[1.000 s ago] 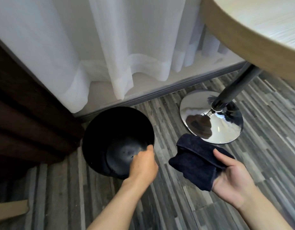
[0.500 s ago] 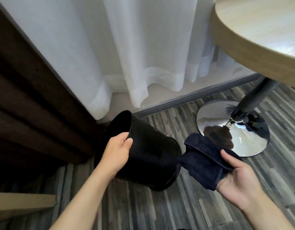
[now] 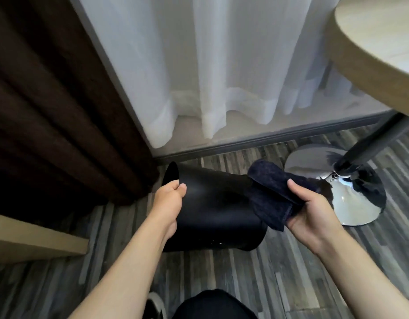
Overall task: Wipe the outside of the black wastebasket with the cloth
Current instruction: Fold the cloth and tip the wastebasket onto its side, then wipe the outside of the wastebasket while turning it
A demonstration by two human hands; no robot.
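The black wastebasket [image 3: 217, 208] lies tipped on its side above the floor, its open mouth facing left and its base to the right. My left hand [image 3: 169, 199] grips the rim at the mouth, thumb on the outer wall. My right hand [image 3: 314, 210] holds a folded dark navy cloth [image 3: 272, 194], which rests against the basket's outer wall near the base end.
A dark brown curtain [image 3: 60, 111] hangs at the left and a sheer white curtain [image 3: 222, 65] behind. A round table top [image 3: 383, 38] with a chrome base [image 3: 346, 194] stands at the right. A pale wooden edge [image 3: 33, 240] sits low at the left. The floor is striped grey wood.
The wastebasket went from upright on the floor to tipped fully sideways in my left hand. My right hand brought the cloth up against its outer wall.
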